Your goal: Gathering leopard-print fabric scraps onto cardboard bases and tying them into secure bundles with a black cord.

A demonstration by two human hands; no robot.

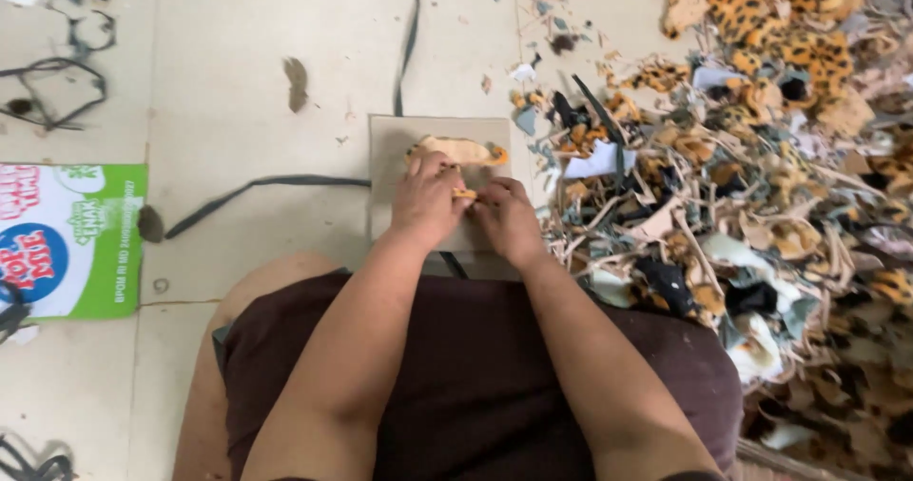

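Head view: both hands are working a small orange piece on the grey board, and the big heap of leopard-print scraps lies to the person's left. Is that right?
Not quite. The head view shows the scrap heap on the person's right, not left. The rest stands: left hand and right hand pinch a small orange piece over the grey board.

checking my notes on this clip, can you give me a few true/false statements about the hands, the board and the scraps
1. Both hands, left hand and right hand, meet over a small flat board on the floor. True.
2. The heap of scraps lies to the person's left. False: it lies on their right.
3. An orange and tan piece lies on the board just beyond the fingers. True.
4. The scraps are plain blue. False: many are leopard-spotted orange and black, mixed with tan, white and dark bits.
5. A green and white printed package lies on the floor to the left. True.
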